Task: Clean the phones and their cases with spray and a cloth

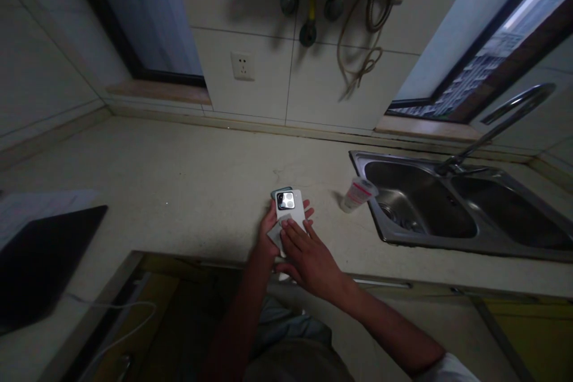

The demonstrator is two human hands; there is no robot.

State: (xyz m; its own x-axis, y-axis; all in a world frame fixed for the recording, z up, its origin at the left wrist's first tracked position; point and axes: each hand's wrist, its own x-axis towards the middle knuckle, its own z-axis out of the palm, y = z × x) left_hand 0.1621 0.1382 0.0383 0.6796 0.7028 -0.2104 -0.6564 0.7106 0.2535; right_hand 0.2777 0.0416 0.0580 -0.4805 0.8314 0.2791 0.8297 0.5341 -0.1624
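Note:
A white smartphone (294, 197) lies back side up in my left hand (268, 224), its square camera block facing me. The fingers of my left hand curl round from beneath, and their tips show past the phone's right edge. Under my right hand (308, 253) is a small grey cloth (276, 235), which the fingers press onto the lower part of the phone's back. A bluish edge (281, 190) of something shows behind the top of the phone; I cannot tell what it is. Both hands are above the counter's front edge.
A plastic cup (358, 194) with red print stands right of my hands, by the double steel sink (380, 239) with its faucet (514, 110). At left are a dark flat panel (49, 256) and a white cable (120, 305). The counter (215, 173) runs along a tiled wall.

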